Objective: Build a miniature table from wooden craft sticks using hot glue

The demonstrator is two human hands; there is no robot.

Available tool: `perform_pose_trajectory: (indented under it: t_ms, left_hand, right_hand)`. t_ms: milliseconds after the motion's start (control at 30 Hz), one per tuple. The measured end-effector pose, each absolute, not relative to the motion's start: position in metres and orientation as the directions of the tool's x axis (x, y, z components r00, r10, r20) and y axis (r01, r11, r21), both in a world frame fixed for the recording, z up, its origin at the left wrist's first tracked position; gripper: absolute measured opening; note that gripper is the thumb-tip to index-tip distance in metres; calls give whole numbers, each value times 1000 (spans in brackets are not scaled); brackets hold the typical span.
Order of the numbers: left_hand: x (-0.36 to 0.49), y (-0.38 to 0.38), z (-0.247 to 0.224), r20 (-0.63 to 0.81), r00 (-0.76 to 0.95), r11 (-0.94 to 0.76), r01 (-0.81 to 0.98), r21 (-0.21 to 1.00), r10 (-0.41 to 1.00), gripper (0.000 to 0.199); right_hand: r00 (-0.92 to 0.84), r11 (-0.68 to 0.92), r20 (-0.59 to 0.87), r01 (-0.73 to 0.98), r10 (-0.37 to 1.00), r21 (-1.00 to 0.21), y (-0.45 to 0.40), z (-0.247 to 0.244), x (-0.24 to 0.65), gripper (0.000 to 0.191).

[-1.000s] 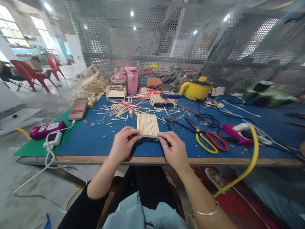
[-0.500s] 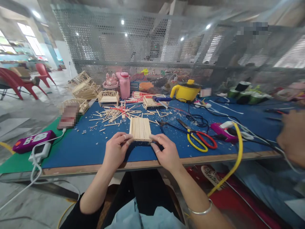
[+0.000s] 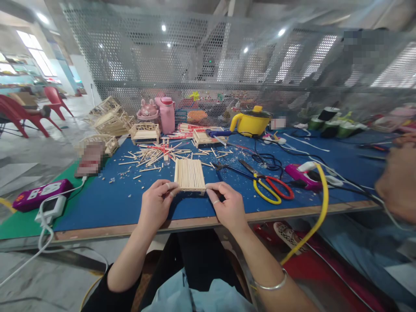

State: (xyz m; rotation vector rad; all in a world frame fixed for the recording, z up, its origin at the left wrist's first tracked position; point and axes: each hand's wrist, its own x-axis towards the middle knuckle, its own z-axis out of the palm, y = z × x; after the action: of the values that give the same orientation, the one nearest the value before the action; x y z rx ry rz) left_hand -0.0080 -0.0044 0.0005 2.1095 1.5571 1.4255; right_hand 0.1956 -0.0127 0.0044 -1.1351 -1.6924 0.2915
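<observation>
A small slatted panel of pale wooden sticks (image 3: 190,174) sits near the front of the blue table, with short stick pieces under its near edge. My left hand (image 3: 156,200) pinches its near left corner between thumb and fingers. At the near right corner, my right hand (image 3: 228,203) has thumb and fingertips closed on the edge. Some fingertips on both hands carry pale wraps. Beyond the panel lies a heap of loose wooden sticks (image 3: 155,154). To the right rest dark-jawed pliers (image 3: 234,170) and scissors (image 3: 267,187) with yellow and red handles.
Small stick-built benches (image 3: 145,133) stand behind the heap, beside a pink thermos (image 3: 167,116). A yellow pot (image 3: 253,122) is at the back. A purple power strip (image 3: 300,177) with cables lies right, near another person's hand (image 3: 397,182). A phone (image 3: 90,159) charges at left.
The view has shifted slightly, so most things sit a little further left. Both hands keep hold of the stick panel. The other person's hand at right has moved a little.
</observation>
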Motion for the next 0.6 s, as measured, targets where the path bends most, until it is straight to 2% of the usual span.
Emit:
perform_pose_trajectory:
  t_ms: [400, 533, 600]
  left_hand:
    - [-7, -6, 2, 584, 18, -449, 659, 603, 811, 16]
    - [-9, -4, 0, 572, 31, -459, 633, 623, 820, 20]
    - [-8, -7, 1, 599, -35, -455, 617, 642, 800, 29]
  right_hand:
    - [7, 471, 559, 531, 829, -705, -10, 4, 197, 10]
    - [256, 386, 526, 442, 811, -810, -13, 4, 204, 15]
    - [304, 387, 547, 451, 780, -804, -18, 6, 208, 15]
